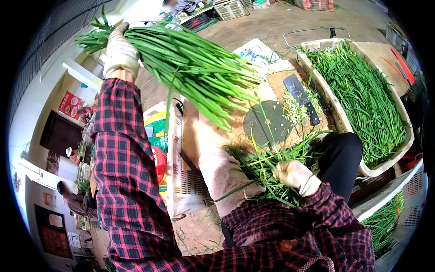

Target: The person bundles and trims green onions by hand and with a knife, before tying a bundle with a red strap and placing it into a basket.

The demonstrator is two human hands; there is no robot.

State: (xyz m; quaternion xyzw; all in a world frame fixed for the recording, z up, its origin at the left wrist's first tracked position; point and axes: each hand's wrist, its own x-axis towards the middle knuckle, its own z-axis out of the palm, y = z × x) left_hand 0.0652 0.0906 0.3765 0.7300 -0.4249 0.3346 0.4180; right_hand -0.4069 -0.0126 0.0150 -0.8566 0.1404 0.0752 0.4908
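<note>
My left hand [121, 53], in a white knitted glove, is raised at the upper left. It grips a thick bunch of garlic chives [190, 63] near the leaf tips, and the pale stem ends fan out toward the lower right over the board. My right hand [292, 176], gloved too, is closed low over my lap, fingers curled at a tangle of loose garlic chive leaves [258, 167]. Long strands stick up from beside it; exactly which ones it pinches is partly hidden. A cleaver [299, 94] with a black handle lies on chopped pale stem ends [292, 109].
A wooden board [204, 131] with a dark round patch [267, 121] lies before me. On the right stands a long pale crate [408, 136] full of chives, with another crate [414, 190] below it. A white crate [188, 190] is at the left. People sit farther off.
</note>
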